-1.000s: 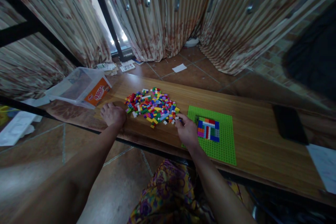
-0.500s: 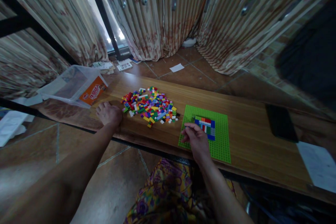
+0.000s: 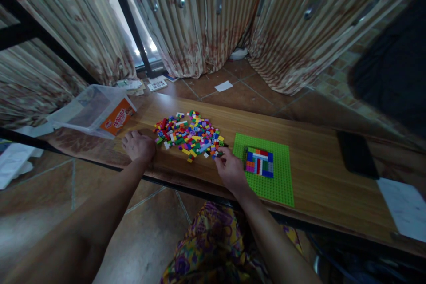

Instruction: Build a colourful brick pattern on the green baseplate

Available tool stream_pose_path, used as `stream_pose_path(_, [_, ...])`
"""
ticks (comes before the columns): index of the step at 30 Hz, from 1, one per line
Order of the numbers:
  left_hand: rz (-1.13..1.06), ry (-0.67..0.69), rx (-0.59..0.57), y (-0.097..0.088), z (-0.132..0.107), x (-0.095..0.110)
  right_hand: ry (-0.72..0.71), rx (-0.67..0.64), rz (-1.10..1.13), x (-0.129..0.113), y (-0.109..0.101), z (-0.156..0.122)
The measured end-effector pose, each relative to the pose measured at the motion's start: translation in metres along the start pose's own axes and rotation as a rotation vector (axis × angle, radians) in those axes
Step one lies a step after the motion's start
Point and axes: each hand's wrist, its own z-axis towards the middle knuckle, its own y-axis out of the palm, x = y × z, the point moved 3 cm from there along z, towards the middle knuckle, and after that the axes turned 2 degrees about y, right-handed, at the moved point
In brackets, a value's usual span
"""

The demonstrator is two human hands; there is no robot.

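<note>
A loose pile of colourful toy building bricks (image 3: 191, 135) lies on the wooden table. Left of it, my left hand (image 3: 138, 145) rests on the tabletop, palm down with fingers stretched, holding nothing. At the pile's right edge is my right hand (image 3: 231, 169), its thumb and fingers pinched together low among the outermost bricks. What sits between those fingertips is too small to make out. Just to the right lies a green studded baseplate (image 3: 281, 191), partly overlapped by my right hand. On it stands a flat square block of bricks (image 3: 259, 163) in blue, white, red, orange and other colours.
A clear plastic box (image 3: 83, 111) with an orange label stands at the table's left end. Toward the right are a black phone-like slab (image 3: 357, 154) and a white sheet (image 3: 404, 208). A dark metal rail (image 3: 199, 196) runs along the near edge. Curtains hang beyond.
My right hand has moved left from over the baseplate to the right edge of the brick pile, uncovering the block of bricks. My left hand has stayed in place.
</note>
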Motion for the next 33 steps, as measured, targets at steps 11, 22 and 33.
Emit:
stream_pose_path(11, [0.024,0.002,-0.009,-0.005,-0.002,0.004,-0.032,0.066,-0.287,0.004,-0.011,0.015])
stream_pose_path(22, [0.008,-0.001,-0.006,-0.002,0.001,0.001,-0.068,0.109,-0.120,0.002,-0.021,0.003])
stream_pose_path(33, [0.007,0.014,-0.025,0.000,0.000,0.001,-0.042,0.249,-0.088,0.057,-0.104,0.017])
